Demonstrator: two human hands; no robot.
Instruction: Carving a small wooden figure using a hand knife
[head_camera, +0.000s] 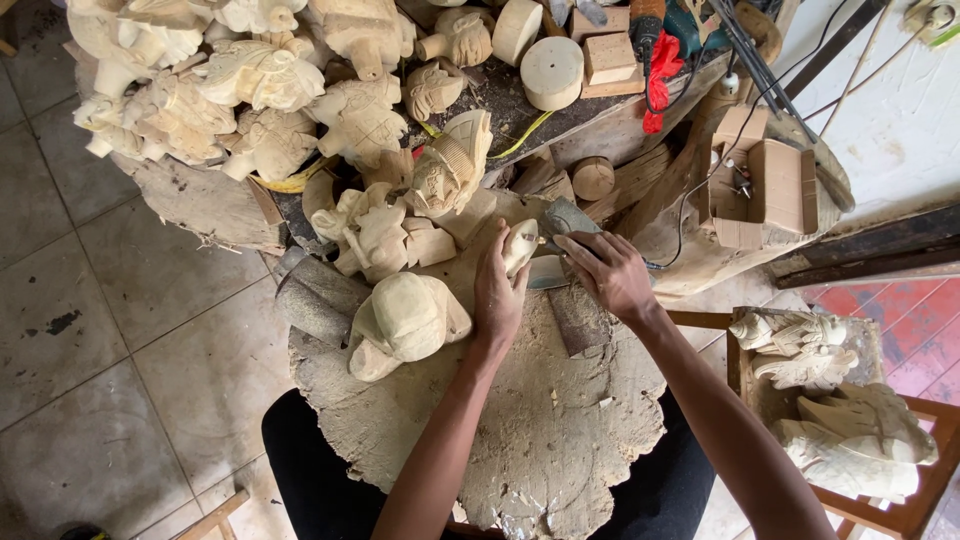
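Here, your left hand (498, 295) gripped a small pale carved wooden figure (521, 245), fingers wrapped around its lower part, at the far edge of the round rough wooden stump (560, 430). Your right hand (610, 272) was closed over a grey handheld power tool (565, 222) just beside it. Bracing the wrist on the stump would have steadied the cut. A large pale wooden carving (405, 320) crowded the left; the near side offered room.

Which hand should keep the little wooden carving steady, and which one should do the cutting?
Probably the left hand steadies: it is wrapped around the small pale carving on the round wooden block. The right hand suits cutting, since it grips the grey tool right beside the carving.
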